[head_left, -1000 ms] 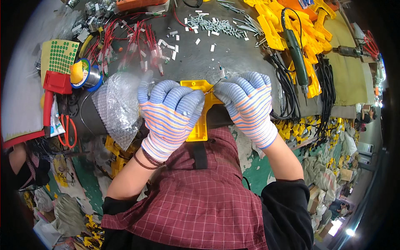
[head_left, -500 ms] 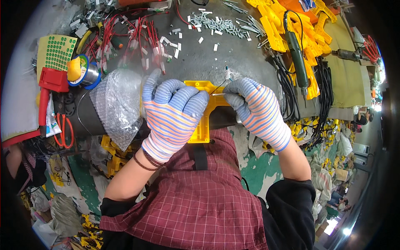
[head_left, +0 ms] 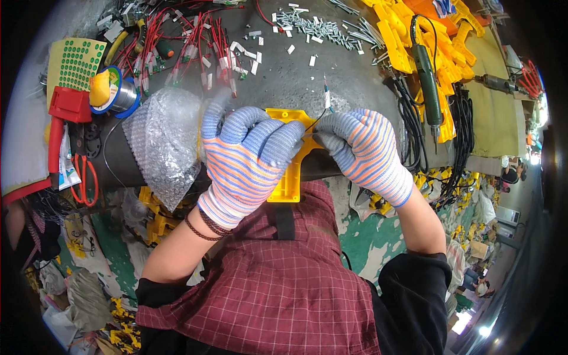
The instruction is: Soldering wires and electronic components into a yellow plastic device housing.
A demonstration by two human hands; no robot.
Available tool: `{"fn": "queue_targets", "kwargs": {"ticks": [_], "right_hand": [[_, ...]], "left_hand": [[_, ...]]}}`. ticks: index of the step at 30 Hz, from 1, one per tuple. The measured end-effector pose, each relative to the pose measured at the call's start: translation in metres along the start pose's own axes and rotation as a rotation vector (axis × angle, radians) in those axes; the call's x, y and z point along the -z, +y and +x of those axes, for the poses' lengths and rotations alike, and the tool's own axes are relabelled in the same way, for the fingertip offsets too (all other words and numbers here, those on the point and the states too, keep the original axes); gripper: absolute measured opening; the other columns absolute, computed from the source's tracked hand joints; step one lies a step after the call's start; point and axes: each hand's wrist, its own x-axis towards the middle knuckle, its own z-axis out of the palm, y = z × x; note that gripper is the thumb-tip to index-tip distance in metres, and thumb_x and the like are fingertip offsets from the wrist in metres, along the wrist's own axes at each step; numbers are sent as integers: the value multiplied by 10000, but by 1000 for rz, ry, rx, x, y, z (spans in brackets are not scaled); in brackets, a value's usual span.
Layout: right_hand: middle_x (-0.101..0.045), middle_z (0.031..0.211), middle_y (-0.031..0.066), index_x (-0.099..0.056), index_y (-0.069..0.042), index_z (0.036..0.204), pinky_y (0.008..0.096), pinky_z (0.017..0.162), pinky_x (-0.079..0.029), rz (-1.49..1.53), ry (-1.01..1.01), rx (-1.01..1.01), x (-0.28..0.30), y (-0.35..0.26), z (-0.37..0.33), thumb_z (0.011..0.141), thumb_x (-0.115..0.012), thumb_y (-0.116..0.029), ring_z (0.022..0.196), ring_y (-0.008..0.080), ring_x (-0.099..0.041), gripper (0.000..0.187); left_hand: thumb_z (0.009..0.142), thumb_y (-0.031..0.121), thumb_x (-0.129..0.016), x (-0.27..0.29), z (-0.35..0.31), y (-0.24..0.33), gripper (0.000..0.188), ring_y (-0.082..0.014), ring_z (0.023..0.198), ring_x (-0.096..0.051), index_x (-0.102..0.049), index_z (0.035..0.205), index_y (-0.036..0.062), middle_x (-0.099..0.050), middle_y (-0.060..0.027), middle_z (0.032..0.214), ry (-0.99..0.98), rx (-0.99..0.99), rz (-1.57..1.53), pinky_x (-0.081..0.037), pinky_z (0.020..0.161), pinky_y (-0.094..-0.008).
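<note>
Both hands wear striped knit gloves with grey-blue fingertips. My left hand point(head_left: 245, 157) is closed over a yellow plastic housing point(head_left: 288, 177) at the near edge of the grey bench point(head_left: 349, 77). My right hand point(head_left: 361, 148) pinches a thin black wire point(head_left: 319, 117) that rises from the housing's top toward a small white-tipped end. Most of the housing is hidden under my left fingers.
A sheet of bubble wrap point(head_left: 163, 139) lies left of my hands. Red wires point(head_left: 189, 44), a solder spool point(head_left: 112, 92), red-handled scissors point(head_left: 83, 177), loose screws point(head_left: 319, 26), a green electric screwdriver point(head_left: 427, 74) and a heap of yellow plastic parts point(head_left: 408, 35) crowd the bench.
My hands drew closer together over the yellow housing. My right fingers closed on the thin wire near its top.
</note>
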Motion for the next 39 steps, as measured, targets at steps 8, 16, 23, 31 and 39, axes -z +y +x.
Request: {"fn": "queue_targets", "kwargs": {"ticks": [8,16,23,31,39], "right_hand": [[-669,800,94,-676,-121,953,413,615,-506,-104,-10,93,9,1,-2,762,-723,-167,696,308,-637,202],[-668,943,133,-645,-47,1134,387,788,-485,-4,429,-230,3,29,-89,771,-682,-15,850,307,-630,366],[-645,921,95,-633,-90,1182,413,814,-444,-274,461,-275,-26,45,-80,801,-614,-100,856,306,-602,382],[-629,1036,60,-613,-140,1226,430,885,-389,-357,462,-353,-25,39,-65,694,-633,-118,982,276,-578,533],[-612,1121,86,-606,-110,1235,442,951,-387,-290,466,-290,-12,32,-66,657,-618,-77,1066,313,-550,579]], "left_hand": [[717,259,-754,0,2,-5,210,-218,875,-549,-673,904,210,-586,22,874,9,-74,30,-390,1011,-562],[753,211,-759,-3,5,-2,187,-247,907,-508,-674,919,192,-505,-18,940,60,-81,-34,-439,977,-539],[781,205,-759,-12,15,-1,177,-287,976,-521,-677,933,166,-543,-68,1009,-7,-24,38,-408,1000,-547],[762,264,-773,18,29,6,404,-386,1196,-448,-629,1124,155,-471,-172,1322,-49,225,-37,-405,972,-467],[755,77,-685,48,36,-26,493,-334,1139,-543,-561,1231,49,-573,-163,1215,-64,360,-384,-427,966,-408]]}}
